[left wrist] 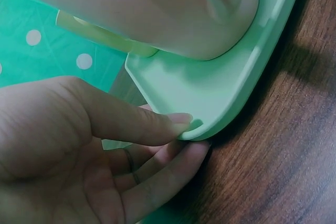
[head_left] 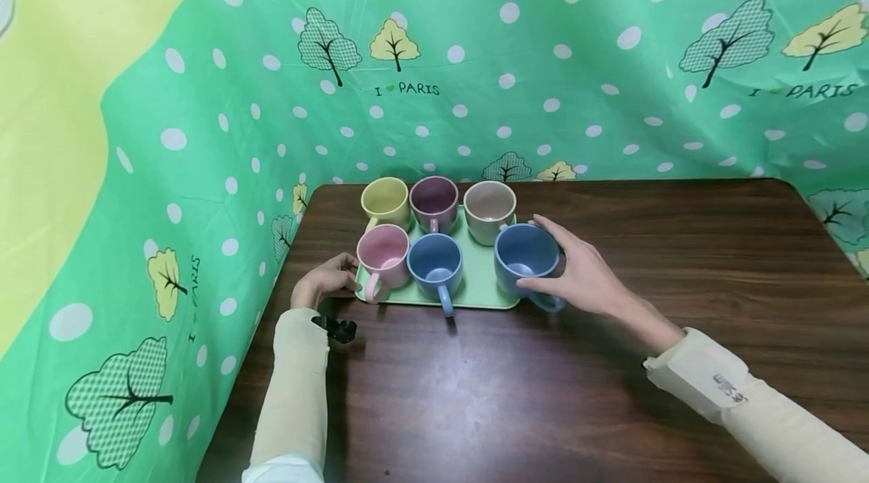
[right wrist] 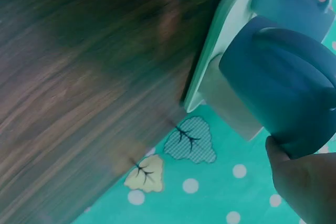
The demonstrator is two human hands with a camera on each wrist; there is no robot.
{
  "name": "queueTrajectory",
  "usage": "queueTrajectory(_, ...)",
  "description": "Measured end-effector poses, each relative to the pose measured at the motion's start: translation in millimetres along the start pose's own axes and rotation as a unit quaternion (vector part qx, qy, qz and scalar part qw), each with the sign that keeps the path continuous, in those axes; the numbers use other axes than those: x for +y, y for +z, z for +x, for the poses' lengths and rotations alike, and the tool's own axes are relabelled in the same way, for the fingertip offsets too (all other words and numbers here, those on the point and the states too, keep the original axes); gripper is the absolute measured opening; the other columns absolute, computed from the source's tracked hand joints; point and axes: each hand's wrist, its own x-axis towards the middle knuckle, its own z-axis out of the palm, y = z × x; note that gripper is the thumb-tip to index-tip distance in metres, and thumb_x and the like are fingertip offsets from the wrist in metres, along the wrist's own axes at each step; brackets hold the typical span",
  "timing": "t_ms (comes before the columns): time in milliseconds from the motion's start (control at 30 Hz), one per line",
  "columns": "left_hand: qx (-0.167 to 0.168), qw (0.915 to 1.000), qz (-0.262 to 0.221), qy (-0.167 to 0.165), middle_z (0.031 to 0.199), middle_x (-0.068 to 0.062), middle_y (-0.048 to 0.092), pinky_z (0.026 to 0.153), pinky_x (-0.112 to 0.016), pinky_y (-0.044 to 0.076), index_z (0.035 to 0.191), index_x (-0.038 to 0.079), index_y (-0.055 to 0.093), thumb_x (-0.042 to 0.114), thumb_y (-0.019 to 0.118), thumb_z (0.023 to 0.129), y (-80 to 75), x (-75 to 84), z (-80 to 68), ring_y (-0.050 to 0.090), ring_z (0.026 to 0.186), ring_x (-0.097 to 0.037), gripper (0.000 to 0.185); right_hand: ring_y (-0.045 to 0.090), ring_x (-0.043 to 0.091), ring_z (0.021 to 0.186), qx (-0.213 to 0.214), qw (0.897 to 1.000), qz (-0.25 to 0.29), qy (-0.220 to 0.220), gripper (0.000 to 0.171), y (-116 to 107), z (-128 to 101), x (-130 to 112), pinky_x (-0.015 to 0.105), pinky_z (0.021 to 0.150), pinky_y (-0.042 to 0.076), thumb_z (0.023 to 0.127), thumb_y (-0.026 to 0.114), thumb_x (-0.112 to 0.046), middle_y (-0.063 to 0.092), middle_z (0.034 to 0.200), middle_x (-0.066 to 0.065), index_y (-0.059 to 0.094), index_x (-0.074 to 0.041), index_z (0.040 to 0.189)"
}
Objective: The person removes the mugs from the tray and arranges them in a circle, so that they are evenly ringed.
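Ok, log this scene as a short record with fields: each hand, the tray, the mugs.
left hand: the left hand pinches the tray's near left corner, thumb on top
right hand: the right hand wraps the dark blue mug
dark blue mug: at the tray's right edge; seated or lifted, cannot tell
tray: the light green tray lies on the dark wooden table
other mugs: yellow mug, purple mug, beige mug, pink mug, light blue mug

Upright blue mug (head_left: 526, 258) at green tray's (head_left: 479, 281) right edge.
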Motion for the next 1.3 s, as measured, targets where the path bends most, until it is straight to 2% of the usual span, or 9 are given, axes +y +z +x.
queueTrajectory(300, 0.002, 1.0, 0.002, -0.005, 0.102, -0.014, 0.05, 0.079, -0.03, 0.052, 0.128, -0.001, 0.036, -0.008, 0.057, 0.084, -1.2, -2.3, -0.3, 0.053, 0.088, -0.019, 0.049, 0.052, 0.029, 0.119, -0.005, 1.0, 0.016, 0.025, 0.103, -14.8, -5.4, 16.6, 0.052, 0.092, 0.045, 0.065, 0.085, -0.047, 0.046, 0.143, 0.008, 0.029, -0.026, 0.149)
queueTrajectory(500, 0.002, 0.9999, 0.008, -0.007, 0.105, -0.015, 0.05, 0.078, -0.03, 0.052, 0.128, -0.001, 0.036, -0.007, 0.057, 0.085, -1.5, -3.0, 0.1, 0.053, 0.091, -0.021, 0.048, 0.052, 0.031, 0.117, 0.01, 0.999, 0.008, 0.037, 0.103, -26.6, -5.1, 32.0, 0.053, 0.091, 0.044, 0.066, 0.085, -0.044, 0.045, 0.144, 0.01, 0.029, -0.024, 0.15)
queueTrajectory(800, 0.002, 0.9998, 0.015, -0.009, 0.104, -0.014, 0.049, 0.08, -0.031, 0.053, 0.128, 0.001, 0.037, -0.005, 0.057, 0.087, -1.2, -2.3, -0.1, 0.054, 0.089, -0.02, 0.046, 0.047, 0.034, 0.12, 0.013, 0.997, 0.009, 0.078, 0.103, -44.2, -8.3, 54.5, 0.058, 0.092, 0.04, 0.069, 0.083, -0.044, 0.041, 0.146, 0.012, 0.025, -0.022, 0.152)
queueTrajectory(1300, 0.001, 0.9999, 0.01, -0.012, 0.103, -0.013, 0.049, 0.078, -0.029, 0.054, 0.127, 0.001, 0.038, -0.006, 0.057, 0.085, -1.7, -0.2, 3.0, 0.054, 0.087, -0.019, 0.046, 0.039, 0.04, 0.126, 0.021, 0.992, -0.006, 0.122, 0.104, -74.6, -6.2, 86.2, 0.062, 0.09, 0.036, 0.073, 0.08, -0.044, 0.036, 0.15, 0.015, 0.016, -0.027, 0.153)
